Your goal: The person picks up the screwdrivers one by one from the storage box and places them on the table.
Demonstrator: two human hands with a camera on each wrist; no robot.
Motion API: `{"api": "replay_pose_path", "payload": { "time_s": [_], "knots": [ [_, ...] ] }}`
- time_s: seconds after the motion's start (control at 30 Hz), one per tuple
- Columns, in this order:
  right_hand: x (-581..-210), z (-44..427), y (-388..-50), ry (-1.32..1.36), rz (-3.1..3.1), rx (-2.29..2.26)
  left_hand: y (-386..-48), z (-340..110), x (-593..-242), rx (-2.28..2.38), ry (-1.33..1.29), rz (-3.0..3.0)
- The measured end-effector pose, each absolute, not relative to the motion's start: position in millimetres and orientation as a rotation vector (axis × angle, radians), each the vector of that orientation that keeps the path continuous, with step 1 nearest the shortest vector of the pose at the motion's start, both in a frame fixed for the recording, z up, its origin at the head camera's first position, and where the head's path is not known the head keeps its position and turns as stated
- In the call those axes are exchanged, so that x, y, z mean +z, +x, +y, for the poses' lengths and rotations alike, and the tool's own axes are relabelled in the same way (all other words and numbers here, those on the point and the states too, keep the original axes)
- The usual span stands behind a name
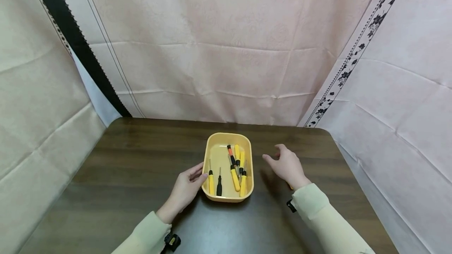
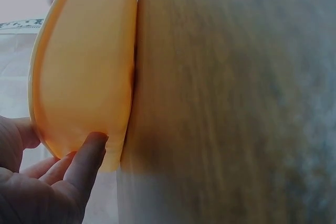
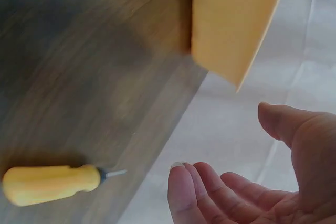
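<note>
On wood-grain brown counter: yellow rounded-rectangular tray holding mostly yellow-handled screwdrivers | left hand pinches tray's left side | right hand beside tray, digits apart | loose yellow-handled screwdriver nearby

Soft light bathes the pale cloth before me, sheen glazing the dark table; the left wrist view (bluish, hazy) blurs toward its right.

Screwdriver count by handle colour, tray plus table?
Yellow screwdrivers: 6 (5 in the tray, plus a loose one on the table)
Black screwdriver: 1
Orange-and-black screwdriver: 1
Total: 8
</note>
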State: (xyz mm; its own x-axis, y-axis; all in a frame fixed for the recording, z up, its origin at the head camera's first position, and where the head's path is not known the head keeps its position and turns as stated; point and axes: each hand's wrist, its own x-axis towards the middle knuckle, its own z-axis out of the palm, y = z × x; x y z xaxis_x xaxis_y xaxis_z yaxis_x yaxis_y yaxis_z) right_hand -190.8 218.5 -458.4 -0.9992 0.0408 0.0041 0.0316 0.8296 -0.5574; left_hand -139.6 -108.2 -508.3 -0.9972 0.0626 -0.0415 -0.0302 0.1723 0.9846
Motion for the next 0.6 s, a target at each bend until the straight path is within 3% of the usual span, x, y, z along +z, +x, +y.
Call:
{"api": "replay_pose_path", "payload": {
  "time_s": [0.27,0.6],
  "knots": [
    [-451.3,181.9,-189.3,-0.045,-2.987,0.960,-126.4,-105.5,-481.8,1.981,0.055,2.360],
    [-444.5,137.2,-187.4,0.062,-3.005,0.890,-124.8,-104.7,-482.3,1.992,0.072,2.354]
  ]
}}
